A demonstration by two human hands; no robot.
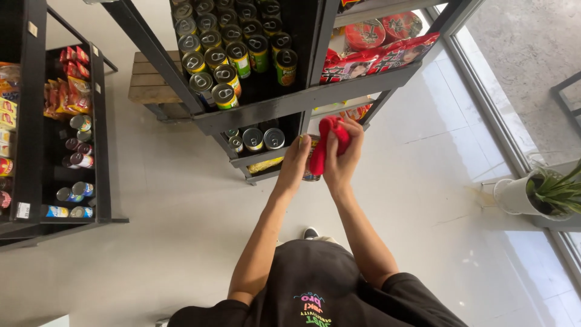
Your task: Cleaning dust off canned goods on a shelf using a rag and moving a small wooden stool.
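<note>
Both my arms reach forward and up, elbows a little bent, hands meeting in front of the black shelf (315,97). My left hand (296,162) has its grip closed around a can (311,172), mostly hidden behind the fingers. My right hand (345,158) has its grip bunched tight on a red cloth (327,140), pressed against that can. Just beyond, two cans (264,138) lie on the lower shelf — lids facing me. Higher up sit rows of cans (233,45), red packets (375,57) to their right.
</note>
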